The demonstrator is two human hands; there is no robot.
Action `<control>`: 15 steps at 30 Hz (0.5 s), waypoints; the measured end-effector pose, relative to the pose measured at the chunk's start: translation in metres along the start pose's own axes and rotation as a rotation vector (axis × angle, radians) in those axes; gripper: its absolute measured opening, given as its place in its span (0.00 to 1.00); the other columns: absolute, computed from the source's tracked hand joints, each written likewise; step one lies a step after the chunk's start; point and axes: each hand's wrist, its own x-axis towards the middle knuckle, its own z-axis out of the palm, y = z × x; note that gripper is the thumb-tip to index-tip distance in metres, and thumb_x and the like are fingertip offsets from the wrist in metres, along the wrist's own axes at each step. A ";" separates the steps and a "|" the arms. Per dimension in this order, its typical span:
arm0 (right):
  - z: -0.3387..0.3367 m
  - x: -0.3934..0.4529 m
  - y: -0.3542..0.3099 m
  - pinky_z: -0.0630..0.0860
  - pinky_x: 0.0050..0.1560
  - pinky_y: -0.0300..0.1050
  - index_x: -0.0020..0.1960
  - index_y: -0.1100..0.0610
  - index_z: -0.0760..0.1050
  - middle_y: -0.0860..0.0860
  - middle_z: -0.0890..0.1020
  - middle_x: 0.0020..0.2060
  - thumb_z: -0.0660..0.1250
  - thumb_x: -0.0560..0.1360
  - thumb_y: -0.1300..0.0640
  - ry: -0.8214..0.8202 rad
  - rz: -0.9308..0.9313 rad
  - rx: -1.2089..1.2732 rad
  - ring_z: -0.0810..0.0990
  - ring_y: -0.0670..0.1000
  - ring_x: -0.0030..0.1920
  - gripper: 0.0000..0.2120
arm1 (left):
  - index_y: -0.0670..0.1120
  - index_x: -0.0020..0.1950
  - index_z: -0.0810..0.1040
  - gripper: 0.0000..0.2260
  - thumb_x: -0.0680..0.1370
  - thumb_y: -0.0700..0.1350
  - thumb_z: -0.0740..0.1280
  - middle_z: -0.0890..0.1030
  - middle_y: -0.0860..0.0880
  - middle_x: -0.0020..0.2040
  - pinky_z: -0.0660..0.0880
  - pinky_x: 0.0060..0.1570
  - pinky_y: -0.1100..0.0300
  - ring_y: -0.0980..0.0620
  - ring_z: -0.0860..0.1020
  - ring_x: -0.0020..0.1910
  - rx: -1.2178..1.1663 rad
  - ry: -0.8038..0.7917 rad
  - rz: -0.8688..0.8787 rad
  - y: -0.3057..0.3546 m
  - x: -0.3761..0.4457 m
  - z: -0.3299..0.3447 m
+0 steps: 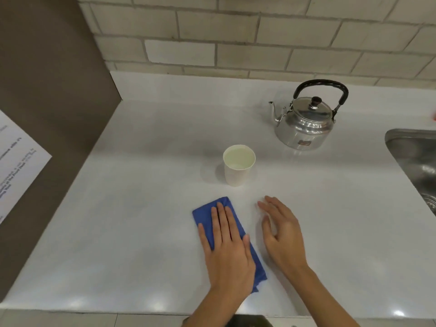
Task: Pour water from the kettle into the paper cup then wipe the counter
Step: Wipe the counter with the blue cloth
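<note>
A white paper cup (238, 171) stands upright mid-counter with water inside. Behind it to the right sits a silver kettle (304, 125) with a black handle, lid on, spout pointing left. A folded blue cloth (205, 214) lies flat on the white counter (141, 208) in front of the cup. My left hand (227, 249) presses flat on the cloth, fingers spread, covering its middle. My right hand (282, 234) hovers just right of the cloth, fingers apart, holding nothing.
A steel sink (415, 159) cuts into the counter at the right edge. A tiled wall runs along the back. A brown side panel with a printed paper sheet (16, 166) bounds the left. The counter's front edge is near my arms.
</note>
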 end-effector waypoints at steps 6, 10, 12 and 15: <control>0.006 0.018 0.012 0.56 0.77 0.52 0.77 0.56 0.64 0.53 0.65 0.77 0.58 0.82 0.56 -0.077 0.033 -0.293 0.60 0.53 0.78 0.23 | 0.43 0.79 0.48 0.28 0.81 0.53 0.42 0.51 0.47 0.81 0.48 0.77 0.42 0.47 0.49 0.79 0.107 -0.044 0.138 -0.044 0.033 0.000; 0.005 0.025 0.012 0.56 0.77 0.51 0.76 0.53 0.66 0.51 0.65 0.77 0.58 0.82 0.56 -0.069 0.022 -0.298 0.59 0.51 0.78 0.23 | 0.46 0.79 0.50 0.27 0.81 0.52 0.44 0.53 0.50 0.80 0.50 0.76 0.43 0.50 0.52 0.79 0.168 0.021 0.052 -0.098 0.116 -0.025; 0.003 0.029 0.017 0.57 0.76 0.51 0.76 0.51 0.66 0.50 0.64 0.77 0.57 0.82 0.55 -0.071 0.008 -0.305 0.59 0.50 0.78 0.22 | 0.47 0.80 0.49 0.25 0.83 0.51 0.47 0.52 0.51 0.81 0.48 0.76 0.45 0.51 0.51 0.79 0.155 0.031 -0.027 -0.117 0.168 -0.035; -0.003 0.057 0.028 0.54 0.76 0.52 0.77 0.49 0.64 0.49 0.62 0.78 0.55 0.83 0.54 -0.067 0.035 -0.323 0.56 0.51 0.79 0.22 | 0.48 0.80 0.47 0.25 0.84 0.50 0.48 0.49 0.51 0.81 0.45 0.77 0.45 0.50 0.48 0.80 0.155 -0.026 0.036 -0.102 0.231 -0.031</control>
